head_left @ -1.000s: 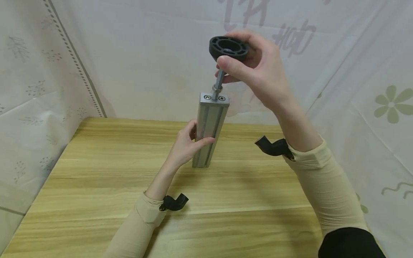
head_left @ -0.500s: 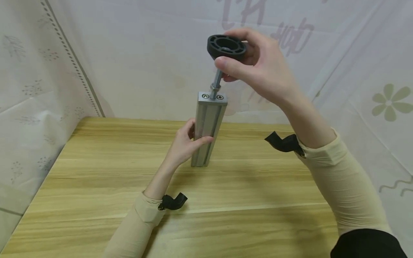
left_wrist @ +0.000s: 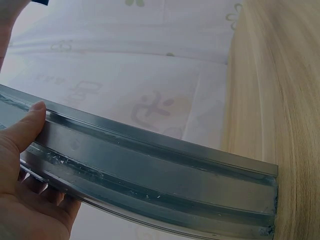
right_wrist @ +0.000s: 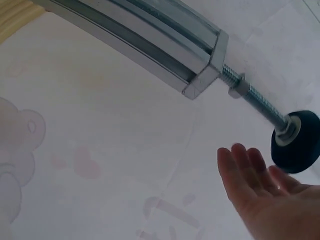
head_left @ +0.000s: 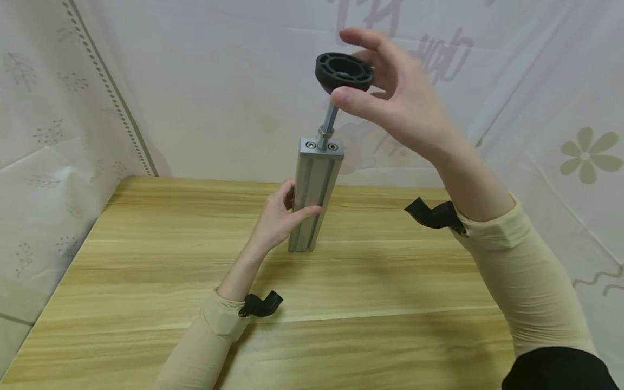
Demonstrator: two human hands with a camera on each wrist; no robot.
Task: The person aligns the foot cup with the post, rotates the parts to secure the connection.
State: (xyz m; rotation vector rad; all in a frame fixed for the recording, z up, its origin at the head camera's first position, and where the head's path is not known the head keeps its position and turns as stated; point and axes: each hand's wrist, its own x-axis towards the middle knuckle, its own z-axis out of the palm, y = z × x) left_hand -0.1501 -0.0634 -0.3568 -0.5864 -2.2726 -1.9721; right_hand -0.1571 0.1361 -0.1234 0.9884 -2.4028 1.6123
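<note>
An aluminium profile (head_left: 317,184) stands on end on the wooden table, leaning slightly. My left hand (head_left: 279,221) grips it partway up, thumb laid across the near face and fingers behind. In the left wrist view the thumb (left_wrist: 29,126) presses the grooved face. A threaded rod (right_wrist: 265,109) with a nut (right_wrist: 240,86) rises from the screwed end plate (head_left: 322,154). On top of the rod sits a round black levelling foot (head_left: 338,84), hollow side up. Beside it my right hand (head_left: 407,103) is spread, thumb by the rim and index finger lifted away.
The wooden table (head_left: 161,281) runs up to a printed pale cloth (head_left: 234,108) hung behind and at both sides. A black curved piece (head_left: 265,304) sticks out from the left cuff, another black piece (head_left: 434,214) from the right one.
My right hand has loosened from the levelling foot, its index finger rising off the rim, and its forearm has shifted right. My left hand keeps its grip on the profile.
</note>
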